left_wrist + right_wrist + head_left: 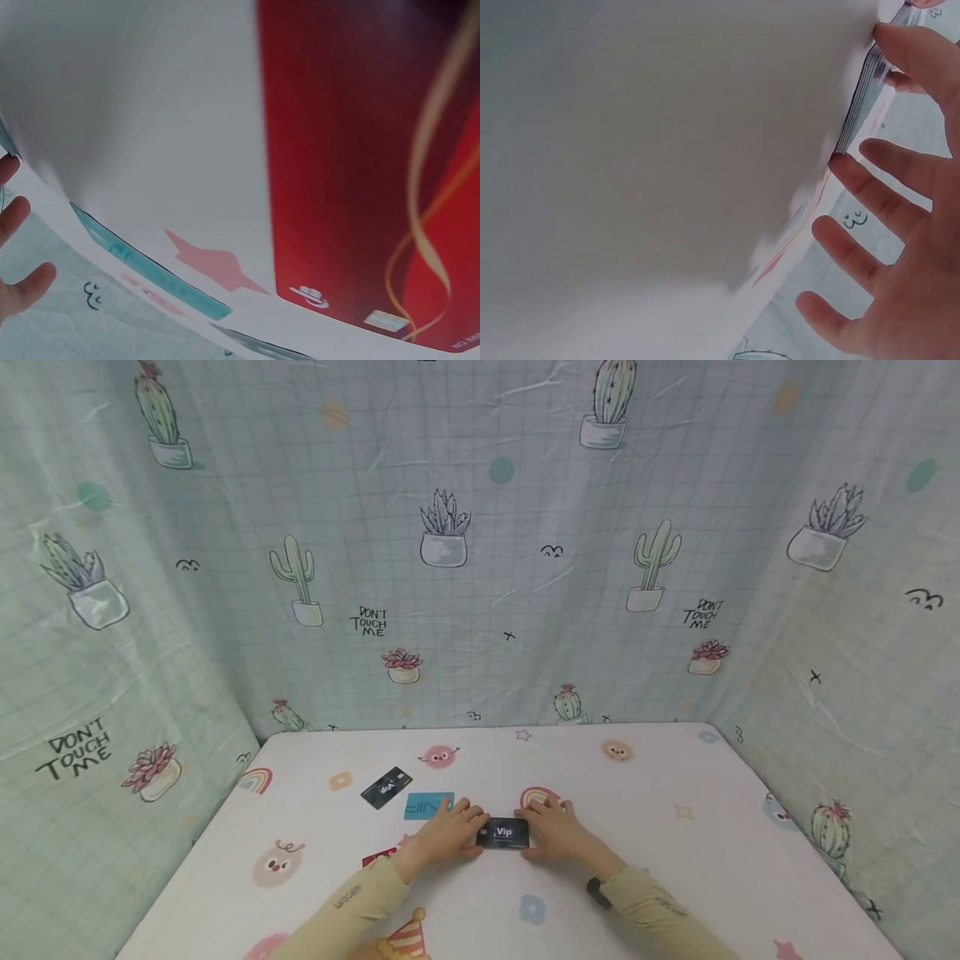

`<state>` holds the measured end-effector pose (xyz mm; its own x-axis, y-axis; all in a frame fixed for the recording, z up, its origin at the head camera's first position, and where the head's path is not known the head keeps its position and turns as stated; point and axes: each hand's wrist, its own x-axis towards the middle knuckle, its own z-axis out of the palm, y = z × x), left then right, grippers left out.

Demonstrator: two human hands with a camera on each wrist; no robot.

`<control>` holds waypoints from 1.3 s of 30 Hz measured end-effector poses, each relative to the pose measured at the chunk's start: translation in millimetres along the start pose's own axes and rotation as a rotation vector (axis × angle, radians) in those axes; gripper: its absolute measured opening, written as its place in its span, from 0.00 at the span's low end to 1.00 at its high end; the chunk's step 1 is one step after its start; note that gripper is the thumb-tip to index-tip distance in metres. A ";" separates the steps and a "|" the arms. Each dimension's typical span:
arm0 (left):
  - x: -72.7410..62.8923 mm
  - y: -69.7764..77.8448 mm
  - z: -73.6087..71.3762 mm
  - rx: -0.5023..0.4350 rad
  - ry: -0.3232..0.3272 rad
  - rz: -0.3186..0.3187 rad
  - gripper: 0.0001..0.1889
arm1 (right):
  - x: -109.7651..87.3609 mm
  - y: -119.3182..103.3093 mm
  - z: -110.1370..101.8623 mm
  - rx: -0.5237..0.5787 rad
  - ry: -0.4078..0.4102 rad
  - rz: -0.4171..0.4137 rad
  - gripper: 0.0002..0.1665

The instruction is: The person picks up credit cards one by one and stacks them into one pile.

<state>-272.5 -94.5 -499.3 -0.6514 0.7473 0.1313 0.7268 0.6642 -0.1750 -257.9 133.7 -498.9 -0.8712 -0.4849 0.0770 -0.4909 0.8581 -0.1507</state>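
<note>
A stack of cards (504,833) lies flat on the table, a black card marked "Vip" on top. My left hand (450,837) grips its left end, thumb on the near side and fingers on the far side. At the right end, my right hand (558,833) holds it the same way. The right wrist view shows the layered edges of the stack (859,101) between thumb and a fingertip of that hand (907,277). Only some fingers of the left hand (22,285) appear in the left wrist view, at its left border.
Left of the stack lie a blue VIP card (423,806) and a black card (386,787). A red card (378,857), partly covered by the left forearm, is large in the left wrist view. A patterned cloth covers the table (675,860); curtains (487,610) enclose it.
</note>
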 end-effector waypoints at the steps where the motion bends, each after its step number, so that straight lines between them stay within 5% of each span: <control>1: -1.0 -0.7 0.8 0.005 0.002 0.006 0.26 | -0.5 -0.1 -0.1 -0.006 0.006 -0.003 0.36; 18: -14.8 -14.5 -0.2 0.012 0.020 0.037 0.24 | -3.7 0.2 -10.2 -0.038 0.043 -0.060 0.34; 30: -28.6 -21.5 1.9 0.083 0.180 0.110 0.20 | 1.7 -5.8 -13.3 -0.022 0.028 -0.099 0.32; 39: -36.9 -32.6 4.2 0.068 0.135 0.073 0.20 | 12.9 -18.7 -9.3 -0.027 0.055 -0.150 0.30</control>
<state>-273.1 -143.8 -502.6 -0.5587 0.7924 0.2448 0.7517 0.6086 -0.2543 -260.0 112.9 -485.9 -0.7867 -0.5988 0.1502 -0.6150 0.7813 -0.1066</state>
